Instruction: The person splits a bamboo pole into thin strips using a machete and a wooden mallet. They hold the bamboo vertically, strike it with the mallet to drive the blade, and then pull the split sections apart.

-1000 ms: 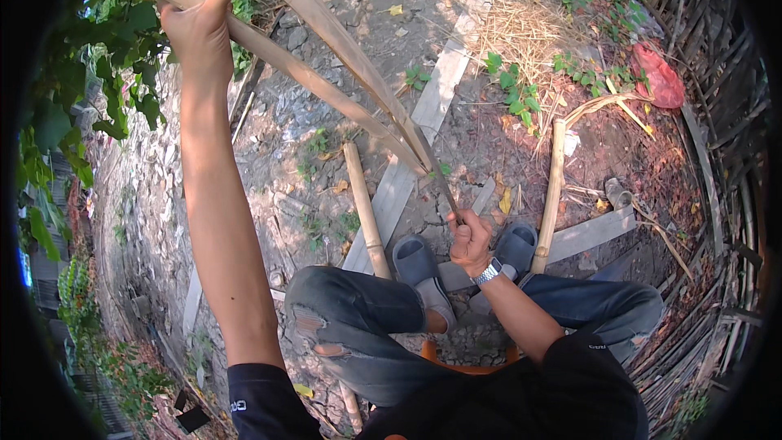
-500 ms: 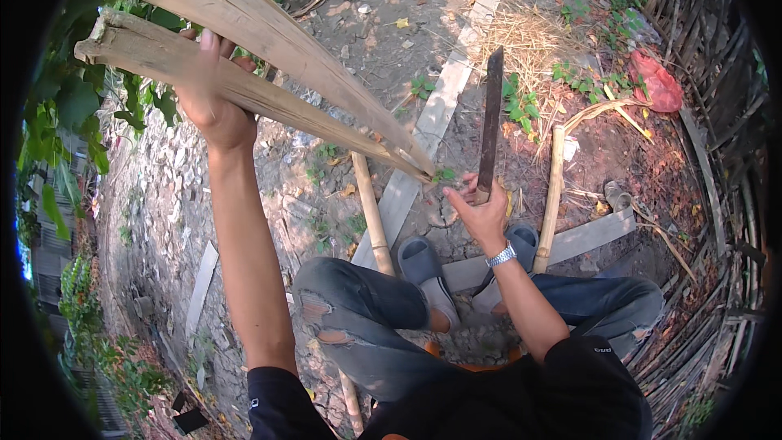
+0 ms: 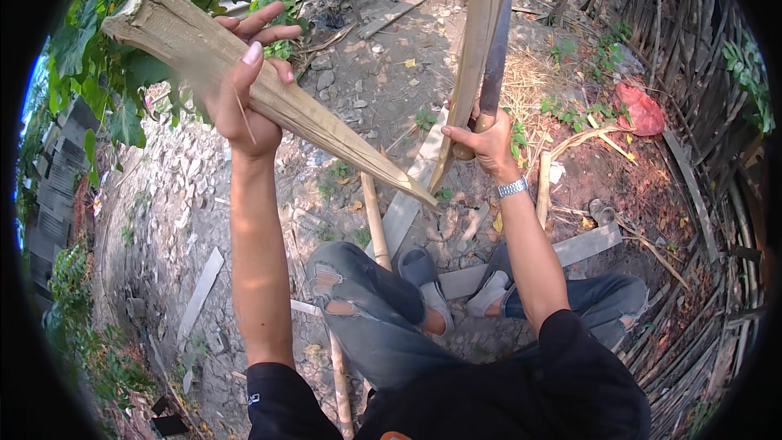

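My left hand (image 3: 254, 106) supports a pale split bamboo piece (image 3: 326, 130), with the thumb over it and the other fingers stretched out past its far side. The piece slants from its wide, blurred upper-left end to a narrow end near the middle. In my right hand (image 3: 489, 143) is a machete (image 3: 495, 57), its dark blade pointing up and away and its wooden handle in the palm. The same hand pinches a second split bamboo piece (image 3: 475, 41), which stands beside the blade. Where the two pieces' low ends meet the ground, if they do, I cannot tell.
Below my hands are a flat grey board (image 3: 403, 216) and a bamboo pole (image 3: 375, 220) on cracked soil. Straw (image 3: 529, 73) and a red plastic bag (image 3: 639, 110) lie at the far right, near a stick fence (image 3: 692, 41). Leafy plants (image 3: 77, 57) hang at the left.
The two bamboo pieces have come apart: one has swung right, into my right hand beside the machete. My left hand's fingers have spread. My right hand has moved up and away.
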A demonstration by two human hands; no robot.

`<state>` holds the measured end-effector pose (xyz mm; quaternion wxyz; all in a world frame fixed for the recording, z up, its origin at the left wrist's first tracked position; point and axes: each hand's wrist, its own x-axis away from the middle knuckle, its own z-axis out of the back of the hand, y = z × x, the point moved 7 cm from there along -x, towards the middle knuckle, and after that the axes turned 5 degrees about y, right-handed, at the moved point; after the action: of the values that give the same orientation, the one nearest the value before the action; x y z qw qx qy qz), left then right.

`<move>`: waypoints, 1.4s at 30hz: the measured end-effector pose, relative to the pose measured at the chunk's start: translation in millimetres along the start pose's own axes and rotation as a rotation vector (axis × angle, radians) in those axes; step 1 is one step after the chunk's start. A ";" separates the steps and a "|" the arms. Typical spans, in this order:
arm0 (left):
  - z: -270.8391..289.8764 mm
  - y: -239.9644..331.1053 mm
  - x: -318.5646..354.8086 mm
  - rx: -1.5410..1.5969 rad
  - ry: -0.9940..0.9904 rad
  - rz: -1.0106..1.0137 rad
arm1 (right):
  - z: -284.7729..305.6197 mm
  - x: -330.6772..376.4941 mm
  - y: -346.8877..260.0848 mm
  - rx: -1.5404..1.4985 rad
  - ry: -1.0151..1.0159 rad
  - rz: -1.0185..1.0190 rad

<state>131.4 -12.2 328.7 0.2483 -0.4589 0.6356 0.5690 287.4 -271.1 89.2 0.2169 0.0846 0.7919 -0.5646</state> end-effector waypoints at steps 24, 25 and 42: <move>393.4 193.4 283.9 -0.801 0.922 -0.375 | 276.1 122.8 -104.5 -0.624 0.439 0.175; 406.4 196.7 309.4 -0.805 0.974 -0.358 | 270.2 123.2 -107.2 -0.613 0.428 0.162; 337.9 144.9 631.5 0.057 1.994 1.180 | 135.2 111.2 -114.6 -0.455 0.011 -0.053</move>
<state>-351.5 109.3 -206.1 -0.6566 -0.3302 0.6773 -0.0324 178.4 -449.1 102.3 0.2111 0.0159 0.9019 -0.3765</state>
